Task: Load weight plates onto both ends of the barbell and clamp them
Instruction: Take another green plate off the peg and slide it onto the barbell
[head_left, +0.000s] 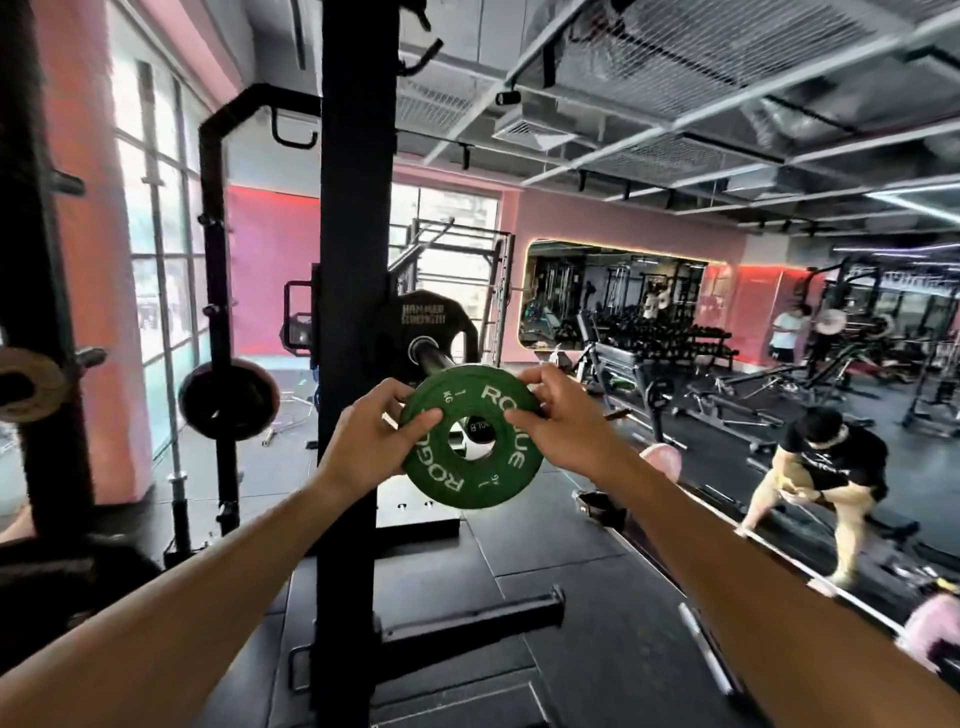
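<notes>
I hold a small green weight plate (470, 436) upright at chest height, its white lettering facing me. My left hand (376, 439) grips its left rim and my right hand (563, 418) grips its right rim. The plate's centre hole sits just in front of the end of the barbell sleeve (431, 358), which points toward me from the rack. A large black plate (428, 325) is on that sleeve, behind the green one. No clamp shows in this view.
The black rack upright (356, 260) stands just left of the plate, with storage pegs (467, 618) low down. More plates (228, 397) hang on a rack at left. A person (826, 467) lunges at the right; benches and dumbbell racks fill the far room.
</notes>
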